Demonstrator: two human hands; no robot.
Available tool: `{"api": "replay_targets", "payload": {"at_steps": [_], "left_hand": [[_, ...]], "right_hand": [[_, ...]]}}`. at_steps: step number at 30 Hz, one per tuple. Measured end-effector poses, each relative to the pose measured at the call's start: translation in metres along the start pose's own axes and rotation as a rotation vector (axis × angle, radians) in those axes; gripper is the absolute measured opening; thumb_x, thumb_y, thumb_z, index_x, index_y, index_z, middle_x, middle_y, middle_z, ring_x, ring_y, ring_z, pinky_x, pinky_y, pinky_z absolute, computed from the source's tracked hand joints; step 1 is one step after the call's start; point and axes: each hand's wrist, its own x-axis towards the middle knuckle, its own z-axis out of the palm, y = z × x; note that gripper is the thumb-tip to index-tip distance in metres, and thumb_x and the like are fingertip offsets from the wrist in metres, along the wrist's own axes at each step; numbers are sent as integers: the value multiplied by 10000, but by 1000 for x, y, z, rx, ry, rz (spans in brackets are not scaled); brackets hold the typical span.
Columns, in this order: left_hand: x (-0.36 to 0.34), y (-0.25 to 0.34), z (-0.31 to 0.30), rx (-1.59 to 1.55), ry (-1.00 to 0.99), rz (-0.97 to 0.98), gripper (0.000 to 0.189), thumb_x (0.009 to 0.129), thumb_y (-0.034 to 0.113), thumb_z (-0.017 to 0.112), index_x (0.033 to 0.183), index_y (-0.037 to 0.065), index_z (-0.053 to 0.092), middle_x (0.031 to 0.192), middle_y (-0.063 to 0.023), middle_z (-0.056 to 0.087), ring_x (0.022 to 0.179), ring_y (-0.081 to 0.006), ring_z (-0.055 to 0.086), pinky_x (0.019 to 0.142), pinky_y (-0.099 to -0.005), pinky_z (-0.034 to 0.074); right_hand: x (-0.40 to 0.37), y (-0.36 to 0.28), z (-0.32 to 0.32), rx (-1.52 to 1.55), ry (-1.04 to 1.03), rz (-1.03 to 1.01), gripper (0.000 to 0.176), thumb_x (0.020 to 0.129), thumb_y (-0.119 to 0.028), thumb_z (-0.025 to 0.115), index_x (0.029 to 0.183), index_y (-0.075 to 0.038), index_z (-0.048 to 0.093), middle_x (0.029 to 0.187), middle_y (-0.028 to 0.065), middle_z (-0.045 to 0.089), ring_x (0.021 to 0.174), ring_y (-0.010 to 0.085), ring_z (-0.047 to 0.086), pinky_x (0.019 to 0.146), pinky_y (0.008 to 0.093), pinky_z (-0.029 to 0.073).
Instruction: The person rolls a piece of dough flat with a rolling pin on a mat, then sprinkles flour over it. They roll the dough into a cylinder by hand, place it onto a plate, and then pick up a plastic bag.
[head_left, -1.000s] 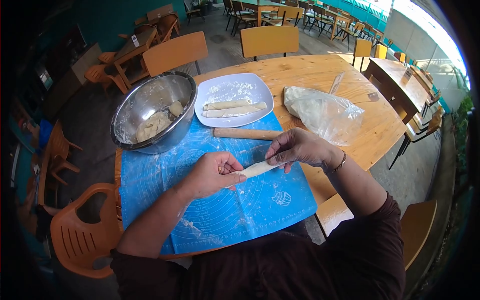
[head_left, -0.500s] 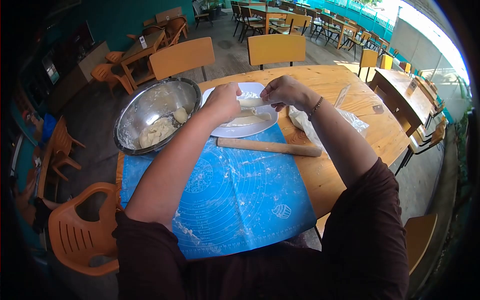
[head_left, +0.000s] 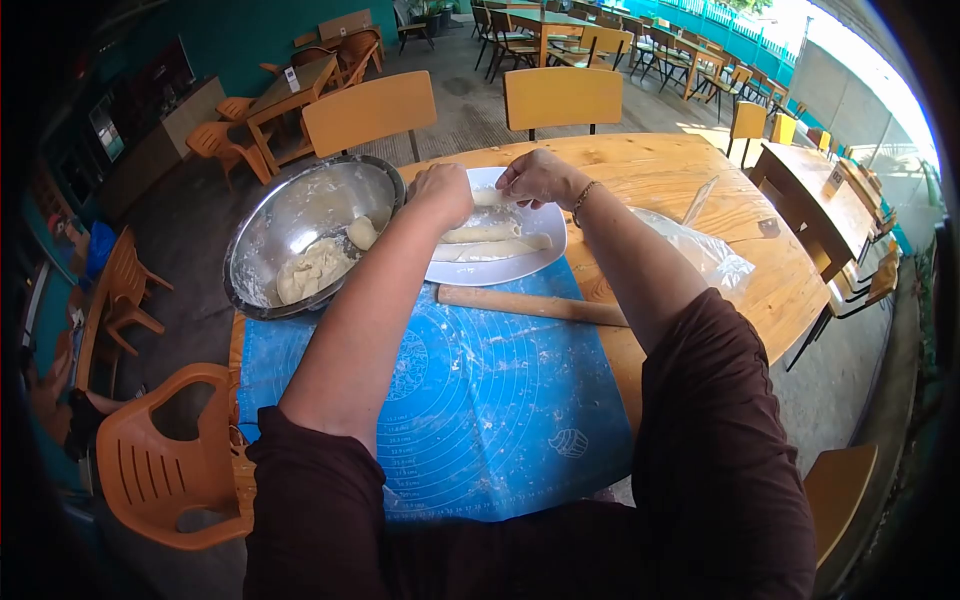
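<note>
Over the far part of a white plate (head_left: pixel 548 262), a pale dough roll (head_left: pixel 489 197) stretches between my two hands. My left hand (head_left: pixel 443 192) is closed at its left end, and my right hand (head_left: pixel 541 180) pinches its right end. Nearer to me on the plate, two more dough rolls (head_left: pixel 490 248) lie side by side. Left of the plate stands a metal bowl (head_left: pixel 262 222) holding a lump of dough (head_left: pixel 314 272) and a smaller piece (head_left: pixel 362 233).
A wooden rolling pin (head_left: pixel 530 304) lies across the far edge of a flour-dusted blue mat (head_left: pixel 490 400). To the right, a clear plastic bag (head_left: pixel 712 258) rests on the wooden table (head_left: pixel 650 160). Chairs stand around the table.
Both hands have moved slightly left and lowered the dough roll toward the plate's far side. The two nearer rolls show more fully now.
</note>
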Motion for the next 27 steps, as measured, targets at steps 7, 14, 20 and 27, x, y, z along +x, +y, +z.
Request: {"api": "replay_targets", "payload": {"at_steps": [7, 14, 20, 27], "left_hand": [[4, 3, -3, 83, -126, -86, 310, 841, 41, 655, 1133, -42, 714, 1233, -236, 674, 1180, -394, 638, 975, -437, 527], [11, -5, 12, 118, -128, -49, 313, 788, -31, 630, 1087, -69, 714, 1147, -276, 685, 1117, -391, 669, 920, -437, 549], [4, 0, 15, 200, -152, -52, 293, 821, -8, 628, 1094, -53, 727, 1180, -251, 690, 1149, -392, 657, 939, -439, 546], [-1, 0, 16, 163, -169, -102, 279, 818, -59, 594, 1066, -65, 722, 1145, -277, 685, 1093, -399, 678, 912, -450, 557]], "right_hand": [[10, 3, 18, -52, -17, -17, 188, 809, -112, 741, 994, -90, 770, 819, 27, 708, 721, 129, 649, 643, 274, 558], [22, 18, 26, -84, -23, -42, 192, 808, -104, 742, 995, -74, 775, 831, 45, 721, 718, 139, 666, 662, 265, 560], [15, 11, 29, -191, 2, -56, 194, 803, -135, 754, 980, -62, 780, 871, 73, 742, 766, 169, 685, 718, 283, 566], [4, 8, 29, -384, 41, -150, 223, 764, -119, 750, 981, -88, 793, 969, 108, 762, 895, 229, 701, 853, 322, 554]]}}
